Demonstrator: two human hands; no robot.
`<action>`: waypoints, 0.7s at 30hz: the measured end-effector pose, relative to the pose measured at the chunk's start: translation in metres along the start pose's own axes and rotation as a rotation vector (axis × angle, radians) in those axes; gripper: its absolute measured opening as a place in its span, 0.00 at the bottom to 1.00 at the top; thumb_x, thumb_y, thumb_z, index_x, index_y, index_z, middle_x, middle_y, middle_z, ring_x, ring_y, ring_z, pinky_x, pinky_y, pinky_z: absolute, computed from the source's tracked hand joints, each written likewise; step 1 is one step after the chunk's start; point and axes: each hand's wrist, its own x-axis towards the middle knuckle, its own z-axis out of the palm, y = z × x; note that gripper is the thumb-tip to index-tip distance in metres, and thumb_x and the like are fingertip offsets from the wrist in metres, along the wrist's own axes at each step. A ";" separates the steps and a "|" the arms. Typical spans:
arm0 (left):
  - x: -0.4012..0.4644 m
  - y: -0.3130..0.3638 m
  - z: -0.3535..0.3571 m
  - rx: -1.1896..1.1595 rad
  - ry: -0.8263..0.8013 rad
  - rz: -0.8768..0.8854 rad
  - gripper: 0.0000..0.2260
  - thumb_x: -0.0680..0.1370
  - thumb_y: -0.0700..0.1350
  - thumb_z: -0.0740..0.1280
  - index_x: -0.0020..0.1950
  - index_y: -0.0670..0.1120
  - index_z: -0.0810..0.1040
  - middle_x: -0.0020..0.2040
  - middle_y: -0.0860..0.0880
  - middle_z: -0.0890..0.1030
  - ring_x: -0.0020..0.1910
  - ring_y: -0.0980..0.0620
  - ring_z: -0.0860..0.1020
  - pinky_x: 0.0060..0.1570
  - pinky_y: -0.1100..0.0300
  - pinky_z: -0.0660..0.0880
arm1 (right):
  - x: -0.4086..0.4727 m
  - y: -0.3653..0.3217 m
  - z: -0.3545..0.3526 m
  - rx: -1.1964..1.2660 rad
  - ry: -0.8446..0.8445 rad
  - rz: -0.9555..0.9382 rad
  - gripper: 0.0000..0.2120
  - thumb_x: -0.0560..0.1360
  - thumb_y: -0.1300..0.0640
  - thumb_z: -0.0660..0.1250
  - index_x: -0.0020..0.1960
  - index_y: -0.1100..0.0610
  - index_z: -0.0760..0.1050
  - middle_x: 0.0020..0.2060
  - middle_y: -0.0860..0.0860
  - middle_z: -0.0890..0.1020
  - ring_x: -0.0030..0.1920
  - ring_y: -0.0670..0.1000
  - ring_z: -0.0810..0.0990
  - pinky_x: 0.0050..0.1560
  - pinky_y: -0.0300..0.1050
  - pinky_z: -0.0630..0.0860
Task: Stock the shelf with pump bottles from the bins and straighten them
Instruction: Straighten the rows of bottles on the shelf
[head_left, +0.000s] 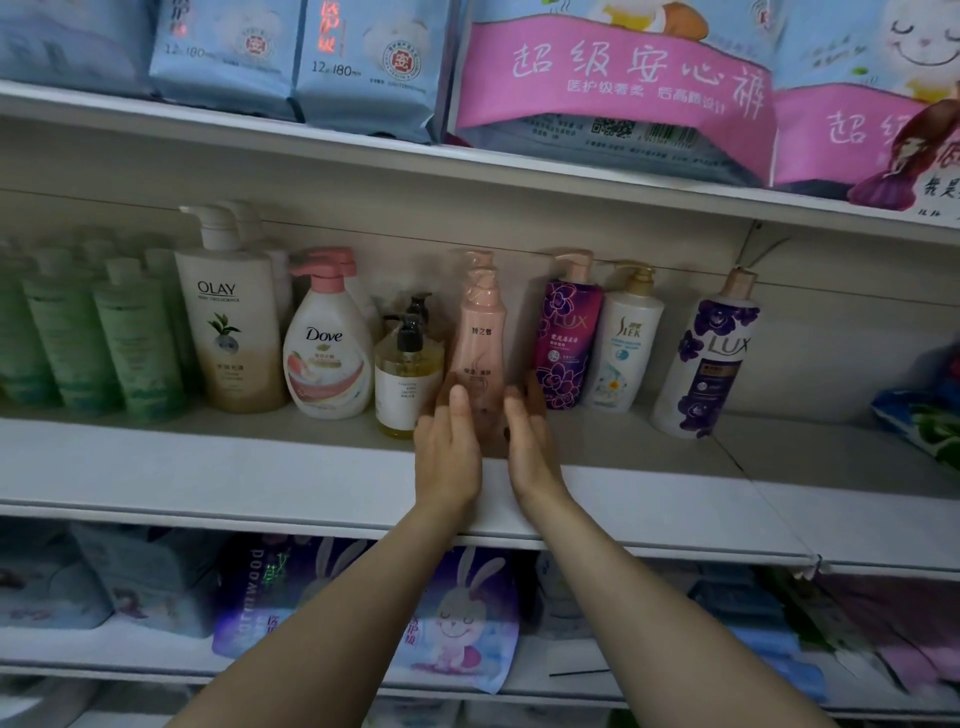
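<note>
Pump bottles line the middle shelf (311, 467), and the tall pink bottle (480, 332) stands between the small amber bottle (402, 382) and the purple Lux bottle (566, 343). The left hand (447, 447) and right hand (530, 436) flank its base, fingers straight, palms facing inward, apparently touching its sides. To square it well, I'd press evenly low down, turn the label forward, and keep clear of its neighbours.

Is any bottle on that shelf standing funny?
Yes. The white Lux bottle at the right end leans left and stands apart from the row, nearer the shelf front. The rest look upright. The left hand and right hand flank the pink bottle, fingers straight.
</note>
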 end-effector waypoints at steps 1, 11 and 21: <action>-0.002 -0.001 -0.002 -0.003 0.024 0.010 0.24 0.84 0.59 0.46 0.67 0.48 0.75 0.62 0.47 0.75 0.64 0.49 0.71 0.69 0.53 0.65 | -0.003 0.000 -0.002 0.011 0.070 -0.051 0.31 0.74 0.34 0.57 0.73 0.45 0.67 0.67 0.42 0.75 0.68 0.44 0.73 0.71 0.47 0.69; -0.002 -0.011 -0.002 0.041 0.008 -0.049 0.30 0.81 0.67 0.44 0.72 0.54 0.72 0.57 0.52 0.68 0.56 0.54 0.68 0.61 0.57 0.63 | -0.005 0.004 -0.006 0.032 0.130 -0.100 0.32 0.73 0.34 0.58 0.68 0.52 0.74 0.57 0.47 0.82 0.59 0.45 0.80 0.64 0.51 0.75; 0.007 -0.014 -0.001 0.076 -0.069 -0.041 0.32 0.82 0.66 0.41 0.71 0.53 0.75 0.67 0.43 0.75 0.67 0.46 0.71 0.71 0.48 0.66 | 0.000 0.006 -0.004 0.005 0.027 -0.077 0.31 0.72 0.35 0.59 0.70 0.50 0.72 0.49 0.39 0.85 0.54 0.41 0.81 0.59 0.46 0.78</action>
